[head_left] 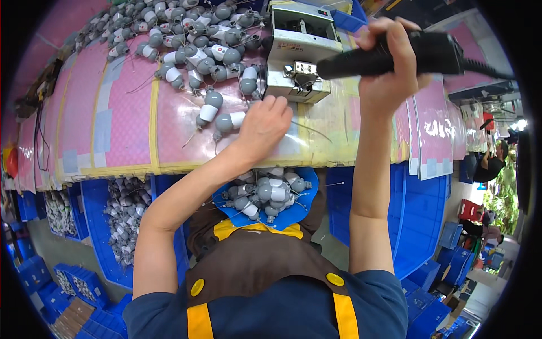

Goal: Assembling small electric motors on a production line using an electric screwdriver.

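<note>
My right hand (389,62) grips a black power tool (395,56) with a cable, held above the bench with its tip pointing at a small grey metal machine (296,51). My left hand (262,127) rests on the pink bench top (130,113) just below the machine's clamp, its fingers curled at a thin wire; whether it holds a part is hidden. A heap of grey-and-white bulb bodies with wire leads (192,39) lies left of the machine, the nearest one (228,120) beside my left hand. More bulb bodies fill a blue tray (268,198) on my lap.
Blue crates (127,214) with more bulb bodies stand under the bench at left. Empty blue bins (418,220) are at right. Stacked blue crates (39,271) sit on the floor. Another person (494,164) stands at the far right.
</note>
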`<state>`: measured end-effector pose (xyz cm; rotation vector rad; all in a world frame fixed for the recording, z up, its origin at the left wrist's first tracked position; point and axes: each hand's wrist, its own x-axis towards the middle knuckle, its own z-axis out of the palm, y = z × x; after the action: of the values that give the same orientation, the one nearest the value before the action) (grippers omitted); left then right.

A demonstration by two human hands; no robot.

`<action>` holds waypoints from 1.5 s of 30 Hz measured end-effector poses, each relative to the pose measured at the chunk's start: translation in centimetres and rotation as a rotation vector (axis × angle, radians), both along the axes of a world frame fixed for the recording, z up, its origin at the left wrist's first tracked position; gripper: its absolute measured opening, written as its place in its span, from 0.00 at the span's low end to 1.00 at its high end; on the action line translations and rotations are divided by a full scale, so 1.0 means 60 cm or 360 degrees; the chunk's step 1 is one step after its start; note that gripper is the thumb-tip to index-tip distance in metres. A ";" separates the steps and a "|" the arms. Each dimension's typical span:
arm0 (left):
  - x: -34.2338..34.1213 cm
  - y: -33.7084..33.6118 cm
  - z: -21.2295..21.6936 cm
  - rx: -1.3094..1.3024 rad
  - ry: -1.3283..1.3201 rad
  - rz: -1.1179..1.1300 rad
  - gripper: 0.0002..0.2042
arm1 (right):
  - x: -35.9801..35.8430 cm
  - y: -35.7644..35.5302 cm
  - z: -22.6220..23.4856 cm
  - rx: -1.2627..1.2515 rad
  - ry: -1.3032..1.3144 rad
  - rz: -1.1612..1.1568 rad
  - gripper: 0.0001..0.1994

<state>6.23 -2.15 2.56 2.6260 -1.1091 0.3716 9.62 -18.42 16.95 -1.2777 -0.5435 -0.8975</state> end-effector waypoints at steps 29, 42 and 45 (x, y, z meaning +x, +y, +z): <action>-0.109 0.045 -0.056 -0.1401 0.0771 0.0012 0.10 | -0.126 0.063 -0.088 -0.0107 0.0667 0.0245 0.18; -0.107 0.047 -0.057 -0.1349 0.0792 0.0015 0.10 | -0.103 0.047 -0.110 -0.0203 0.0659 0.0678 0.21; -0.107 0.048 -0.058 -0.1356 0.0786 0.0014 0.10 | -0.111 0.045 -0.112 -0.0156 0.0631 0.0681 0.21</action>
<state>-0.17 0.71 -0.93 1.8142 -0.5832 0.1291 2.96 -15.72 10.23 -1.3183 -0.5202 -0.2540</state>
